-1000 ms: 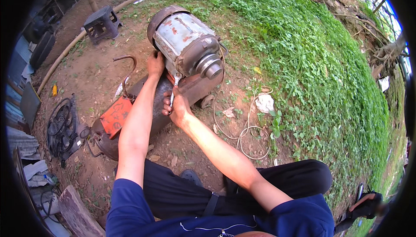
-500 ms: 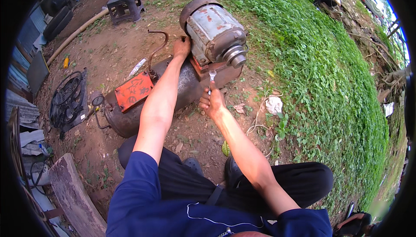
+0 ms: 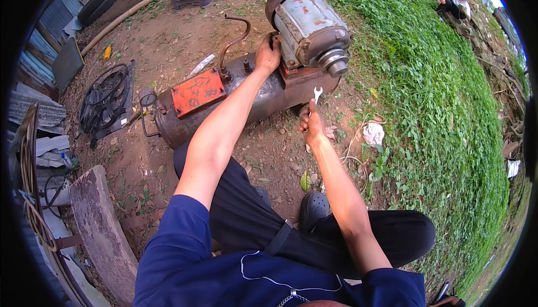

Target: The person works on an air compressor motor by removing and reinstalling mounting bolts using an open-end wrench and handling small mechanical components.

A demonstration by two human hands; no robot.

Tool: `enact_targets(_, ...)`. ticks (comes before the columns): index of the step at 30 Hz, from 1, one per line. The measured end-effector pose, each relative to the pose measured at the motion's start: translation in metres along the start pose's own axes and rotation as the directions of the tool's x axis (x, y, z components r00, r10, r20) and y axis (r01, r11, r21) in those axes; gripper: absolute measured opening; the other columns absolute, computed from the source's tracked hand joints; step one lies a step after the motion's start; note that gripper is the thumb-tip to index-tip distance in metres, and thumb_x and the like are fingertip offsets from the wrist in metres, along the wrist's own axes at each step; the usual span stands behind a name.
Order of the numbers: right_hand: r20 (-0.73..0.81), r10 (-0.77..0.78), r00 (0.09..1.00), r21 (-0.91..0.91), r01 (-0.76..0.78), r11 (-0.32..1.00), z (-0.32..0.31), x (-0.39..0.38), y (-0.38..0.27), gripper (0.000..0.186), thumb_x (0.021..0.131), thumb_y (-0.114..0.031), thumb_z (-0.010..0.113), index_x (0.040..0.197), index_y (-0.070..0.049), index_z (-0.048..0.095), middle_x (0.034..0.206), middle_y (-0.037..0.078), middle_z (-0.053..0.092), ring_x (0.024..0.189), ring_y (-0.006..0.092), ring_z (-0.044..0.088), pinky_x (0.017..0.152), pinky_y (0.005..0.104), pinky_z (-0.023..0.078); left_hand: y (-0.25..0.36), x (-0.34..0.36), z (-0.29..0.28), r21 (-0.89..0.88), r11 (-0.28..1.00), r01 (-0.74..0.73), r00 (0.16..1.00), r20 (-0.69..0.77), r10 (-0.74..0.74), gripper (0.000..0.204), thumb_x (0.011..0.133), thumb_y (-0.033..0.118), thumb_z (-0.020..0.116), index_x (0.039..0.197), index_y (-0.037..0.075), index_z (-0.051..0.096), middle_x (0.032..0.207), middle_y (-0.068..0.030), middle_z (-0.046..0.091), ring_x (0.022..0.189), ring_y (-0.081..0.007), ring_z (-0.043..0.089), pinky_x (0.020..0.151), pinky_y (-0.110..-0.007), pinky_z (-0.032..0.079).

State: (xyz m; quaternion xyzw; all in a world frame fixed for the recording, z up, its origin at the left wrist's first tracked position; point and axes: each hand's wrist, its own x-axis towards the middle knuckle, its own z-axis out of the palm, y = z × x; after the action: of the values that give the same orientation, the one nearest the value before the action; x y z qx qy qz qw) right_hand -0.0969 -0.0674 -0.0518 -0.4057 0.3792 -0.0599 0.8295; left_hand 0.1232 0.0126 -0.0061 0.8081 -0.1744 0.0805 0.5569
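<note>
Head view: at the left end of the tank [image 3: 269,98] stands a gauge [image 3: 148,100]. Next, an orange plate [image 3: 197,91] is on the tank's top, and beside it a bent pipe [image 3: 241,43] rises. The left hand [image 3: 267,56], fingers bent, is against the motor [image 3: 305,24], which sits near the tank's right end; whether it grips something, I cannot tell from here. Near the tank's front edge, the right hand [image 3: 314,123] is closed around a wrench [image 3: 318,95].
</note>
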Motion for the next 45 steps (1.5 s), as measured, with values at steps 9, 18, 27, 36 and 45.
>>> enact_targets(9,-0.04,0.073,0.997,-0.057,-0.075,0.996,0.001,0.004,0.018,0.044,0.093,-0.048,0.053,0.074,-0.009,0.045,0.054,-0.003,0.033,0.044,0.0119,0.03,0.043,0.0304,0.03,0.039,-0.047,-0.017,0.149,0.984,-0.092,0.971,0.231,0.056,0.049,0.086,0.03,0.057,0.124,-0.001,0.052,0.1,-0.0261,0.061,0.091,-0.0396,0.061,0.08,-0.044,0.047)
enact_targets(18,0.023,0.038,0.999,0.017,-0.038,0.999,-0.003,0.011,0.019,0.041,0.095,-0.043,0.052,0.076,-0.008,0.045,0.054,-0.002,0.033,0.043,0.012,0.03,0.043,0.0304,0.03,0.05,-0.055,-0.02,0.098,0.987,-0.13,0.976,0.189,0.109,0.042,0.08,0.023,0.062,0.113,-0.003,0.058,0.121,-0.0305,0.052,0.104,-0.0443,0.055,0.09,-0.047,0.045)
enact_targets(27,0.004,0.059,0.998,-0.014,-0.059,0.998,0.002,0.003,0.018,0.037,0.096,-0.039,0.051,0.076,-0.008,0.045,0.054,-0.003,0.033,0.043,0.0117,0.03,0.043,0.0305,0.03,0.044,-0.054,-0.018,0.1,0.984,-0.149,0.979,0.157,0.132,0.043,0.079,0.024,0.063,0.112,-0.003,0.059,0.116,-0.0287,0.053,0.095,-0.041,0.059,0.084,-0.046,0.047)
enact_targets(36,-0.044,-0.003,0.999,-0.047,0.001,0.999,0.003,-0.003,0.013,0.037,0.097,-0.041,0.047,0.083,-0.007,0.05,0.057,-0.003,0.033,0.044,0.0093,0.03,0.042,0.0275,0.028,0.051,-0.061,-0.018,0.184,0.968,-0.173,0.983,0.095,0.158,0.037,0.08,0.023,0.064,0.108,-0.001,0.061,0.113,-0.0269,0.055,0.087,-0.0353,0.061,0.077,-0.043,0.048)
enact_targets(45,-0.1,-0.526,0.845,-0.111,0.516,0.85,0.005,-0.023,-0.038,0.042,0.099,-0.041,0.041,0.088,-0.004,0.055,0.057,-0.003,0.039,0.044,0.0061,0.036,0.039,0.0229,0.03,0.065,-0.086,-0.005,-0.177,0.967,0.183,0.975,0.158,-0.156,0.028,0.083,0.024,0.058,0.094,-0.002,0.062,0.089,-0.0172,0.065,0.076,-0.0306,0.061,0.07,-0.037,0.048)
